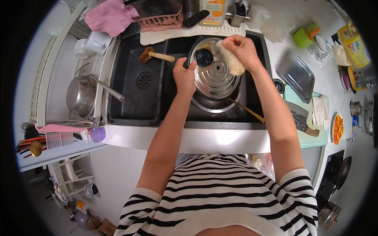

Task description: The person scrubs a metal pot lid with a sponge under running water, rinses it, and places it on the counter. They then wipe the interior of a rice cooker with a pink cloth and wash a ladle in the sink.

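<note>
My left hand (185, 77) grips the left rim of a round stainless steel lid (217, 84) with concentric rings and a small centre hole. A black round piece (204, 57) shows over the lid's upper left; whether it touches the lid I cannot tell. Pinched in my right hand (243, 51) is a fluffy cream cloth (231, 60), lying against the lid's right side. Beneath the lid, a metal pan (217, 109) sits in the right basin of the black sink (130, 106). A thin brown handle (251, 112) reaches out beside it.
A wooden-handled brush (156, 55) lies in the left basin. On the right counter, a cleaver (298, 116) and a folded cloth (320, 112) rest on a green cutting board (313, 140), near a plate of food (338, 129). A dish rack with a steel pot (81, 96) stands left.
</note>
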`<state>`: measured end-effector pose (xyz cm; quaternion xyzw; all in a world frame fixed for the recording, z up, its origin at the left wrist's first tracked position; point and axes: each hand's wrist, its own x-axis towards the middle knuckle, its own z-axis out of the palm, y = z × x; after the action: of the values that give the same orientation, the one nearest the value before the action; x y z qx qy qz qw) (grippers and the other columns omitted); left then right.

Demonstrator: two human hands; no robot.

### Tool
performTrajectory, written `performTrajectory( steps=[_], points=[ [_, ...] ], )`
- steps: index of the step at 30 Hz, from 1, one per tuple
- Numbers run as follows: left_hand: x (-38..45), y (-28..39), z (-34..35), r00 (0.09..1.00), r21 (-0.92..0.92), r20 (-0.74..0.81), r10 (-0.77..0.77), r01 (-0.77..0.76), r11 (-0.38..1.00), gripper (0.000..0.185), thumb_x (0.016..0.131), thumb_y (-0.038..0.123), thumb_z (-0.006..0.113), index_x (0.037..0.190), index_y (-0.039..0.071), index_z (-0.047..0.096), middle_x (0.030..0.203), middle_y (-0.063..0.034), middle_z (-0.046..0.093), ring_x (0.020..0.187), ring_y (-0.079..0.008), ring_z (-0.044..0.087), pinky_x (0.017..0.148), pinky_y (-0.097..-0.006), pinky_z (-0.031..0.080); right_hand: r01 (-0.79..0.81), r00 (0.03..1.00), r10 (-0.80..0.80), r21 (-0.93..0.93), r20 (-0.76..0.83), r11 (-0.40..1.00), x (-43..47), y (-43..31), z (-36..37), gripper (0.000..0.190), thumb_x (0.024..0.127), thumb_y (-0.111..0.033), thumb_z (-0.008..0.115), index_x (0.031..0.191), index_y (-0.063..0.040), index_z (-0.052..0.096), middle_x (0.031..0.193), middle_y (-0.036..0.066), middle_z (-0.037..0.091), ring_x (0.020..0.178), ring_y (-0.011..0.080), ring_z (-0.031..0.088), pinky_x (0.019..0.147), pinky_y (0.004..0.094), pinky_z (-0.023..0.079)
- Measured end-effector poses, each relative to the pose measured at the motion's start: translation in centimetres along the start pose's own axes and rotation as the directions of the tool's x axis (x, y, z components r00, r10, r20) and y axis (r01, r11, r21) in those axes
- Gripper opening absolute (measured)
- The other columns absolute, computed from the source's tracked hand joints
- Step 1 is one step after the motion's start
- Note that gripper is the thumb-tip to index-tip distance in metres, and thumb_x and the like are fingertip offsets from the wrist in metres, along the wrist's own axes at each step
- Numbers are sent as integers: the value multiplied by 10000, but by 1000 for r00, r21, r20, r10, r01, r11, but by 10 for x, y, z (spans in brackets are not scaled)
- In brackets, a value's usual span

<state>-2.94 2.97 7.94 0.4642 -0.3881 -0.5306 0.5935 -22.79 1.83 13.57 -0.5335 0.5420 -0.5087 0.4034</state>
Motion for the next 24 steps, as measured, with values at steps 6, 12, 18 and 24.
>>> performTrajectory(
  steps=[6,12,18,24],
  points=[
    [-1,-12,-10,963,-178,50,-264,268,947,190,818,-11,621,993,-58,564,867,-89,614,774,-140,569,688,-267,466,344,937,-330,-478,116,808,54,-16,-5,335,775,-132,650,1106,-90,631,878,99,661,804,242,632,751,332,488],
    [9,-22,-13,924,-157,60,-377,382,911,285,823,-3,620,1082,-86,533,927,-119,613,805,-169,585,706,-288,479,407,909,-369,-601,193,688,105,-9,20,390,798,-131,607,1187,-130,584,924,117,663,830,264,635,767,352,493],
    [25,-36,-28,826,-165,156,-542,562,810,274,811,4,637,1073,-41,570,896,-70,623,804,-149,585,711,-293,485,426,899,-394,-594,192,682,126,9,45,315,800,-115,595,1114,-131,629,920,130,659,817,268,638,763,354,498],
    [35,-53,-32,795,-169,186,-578,605,778,370,809,29,655,1156,-34,543,939,-79,632,850,-163,594,756,-300,495,220,930,-354,-624,-98,750,115,-1,47,216,778,-216,660,963,-105,658,885,99,663,822,294,632,738,381,494]
  ],
)
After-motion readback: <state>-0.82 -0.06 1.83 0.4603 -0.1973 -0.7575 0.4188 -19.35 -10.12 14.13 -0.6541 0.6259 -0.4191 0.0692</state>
